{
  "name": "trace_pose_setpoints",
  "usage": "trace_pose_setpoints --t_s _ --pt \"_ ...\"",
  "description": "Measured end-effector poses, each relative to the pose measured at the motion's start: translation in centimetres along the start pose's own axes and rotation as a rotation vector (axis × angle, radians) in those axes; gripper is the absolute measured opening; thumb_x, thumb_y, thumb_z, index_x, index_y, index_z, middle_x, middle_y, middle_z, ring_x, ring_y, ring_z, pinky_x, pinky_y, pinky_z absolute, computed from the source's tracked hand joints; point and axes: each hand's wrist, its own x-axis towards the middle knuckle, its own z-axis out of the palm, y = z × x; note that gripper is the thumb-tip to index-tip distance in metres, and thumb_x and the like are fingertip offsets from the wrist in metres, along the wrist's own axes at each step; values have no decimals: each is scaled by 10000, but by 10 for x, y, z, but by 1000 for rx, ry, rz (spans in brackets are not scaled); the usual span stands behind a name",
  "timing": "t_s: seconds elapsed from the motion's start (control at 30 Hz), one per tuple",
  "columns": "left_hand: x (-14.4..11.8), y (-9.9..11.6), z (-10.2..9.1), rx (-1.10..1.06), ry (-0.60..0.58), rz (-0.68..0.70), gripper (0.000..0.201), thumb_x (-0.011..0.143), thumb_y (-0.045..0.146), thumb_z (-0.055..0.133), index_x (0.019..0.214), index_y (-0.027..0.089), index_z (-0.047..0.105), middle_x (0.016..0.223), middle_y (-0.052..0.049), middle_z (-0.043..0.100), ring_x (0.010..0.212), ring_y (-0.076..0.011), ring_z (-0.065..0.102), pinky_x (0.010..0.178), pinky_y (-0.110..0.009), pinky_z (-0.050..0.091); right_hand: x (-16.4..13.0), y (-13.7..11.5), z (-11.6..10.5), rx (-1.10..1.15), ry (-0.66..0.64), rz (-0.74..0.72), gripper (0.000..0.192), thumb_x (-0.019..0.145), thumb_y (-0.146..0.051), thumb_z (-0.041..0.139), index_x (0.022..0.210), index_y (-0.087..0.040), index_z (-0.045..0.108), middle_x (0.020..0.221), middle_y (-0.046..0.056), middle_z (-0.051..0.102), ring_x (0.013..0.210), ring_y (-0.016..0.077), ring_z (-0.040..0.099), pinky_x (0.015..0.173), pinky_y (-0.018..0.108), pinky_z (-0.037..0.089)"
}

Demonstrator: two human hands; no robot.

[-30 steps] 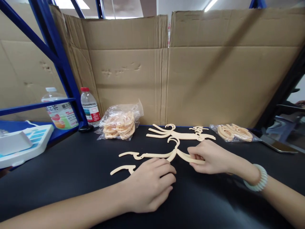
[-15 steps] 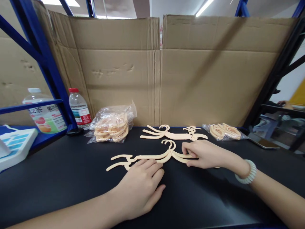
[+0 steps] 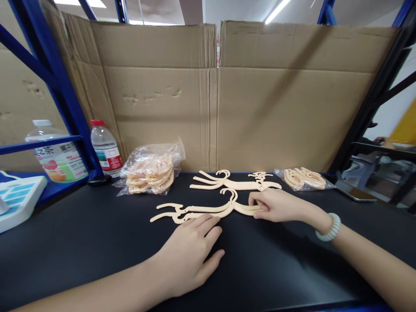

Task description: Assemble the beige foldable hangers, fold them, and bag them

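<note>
Two cream plastic folding hangers (image 3: 227, 209) lie nearly overlapping on the black tabletop (image 3: 107, 251), their hooks pointing away from me. My right hand (image 3: 276, 206) pinches their right arms between thumb and bent fingers, hiding the tips. The fingertips of my left hand (image 3: 191, 251) rest at the near edge of the left arms, with fingers stretched out and thumb apart. Just behind lies another group of cream hangers (image 3: 243, 185), hooks also pointing away.
At the back left is a clear bag of cream hanger parts (image 3: 149, 173); a smaller bag (image 3: 303, 179) lies back right beside a phone-like slab (image 3: 355, 192). A red-capped bottle (image 3: 106, 149) and a larger bottle (image 3: 55, 154) stand left. Cardboard panels (image 3: 292, 95) wall the back.
The front hangers have shifted away from me, their left ends moving slightly right. Both hands stay on them, the right hand rising slightly with the arms. The view has shifted a little.
</note>
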Motion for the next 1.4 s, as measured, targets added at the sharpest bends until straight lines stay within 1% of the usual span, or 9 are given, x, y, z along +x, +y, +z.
trace_pose_setpoints --t_s 0.27,0.5,0.7,1.03,1.4 --pt "0 -2 1 -52 36 -4 279 863 297 520 1089 172 624 1219 -134 614 1119 -297 568 937 -439 480 3 8 4 49 21 -4 143 787 -302 614 866 -185 595 595 -41 516 557 118 462 519 239 279" --pt "0 -4 2 -83 -12 -31 298 871 299 504 1119 171 608 1282 -127 579 1169 -312 539 971 -478 455 4 9 5 52 36 -17 123 783 -280 600 856 -181 591 600 -38 519 551 113 461 523 235 278" --pt "1 -6 0 -148 -79 29 325 893 289 480 1178 168 579 1302 -120 573 1208 -274 519 1014 -434 436 4 10 5 25 50 -31 121 765 -268 599 853 -184 590 583 -45 497 533 109 438 517 232 265" --pt "5 -9 -3 -217 -87 29 296 891 277 491 1155 181 585 1281 -102 587 1196 -245 530 1016 -407 440 3 10 5 11 61 -45 99 754 -245 578 832 -184 583 566 -49 477 517 105 423 515 234 256" --pt "6 -11 -3 -221 -97 36 295 903 271 480 1169 185 574 1274 -88 589 1209 -233 517 1032 -394 427 4 11 6 14 60 -41 94 752 -257 585 817 -192 565 570 -54 477 517 102 421 508 229 265"
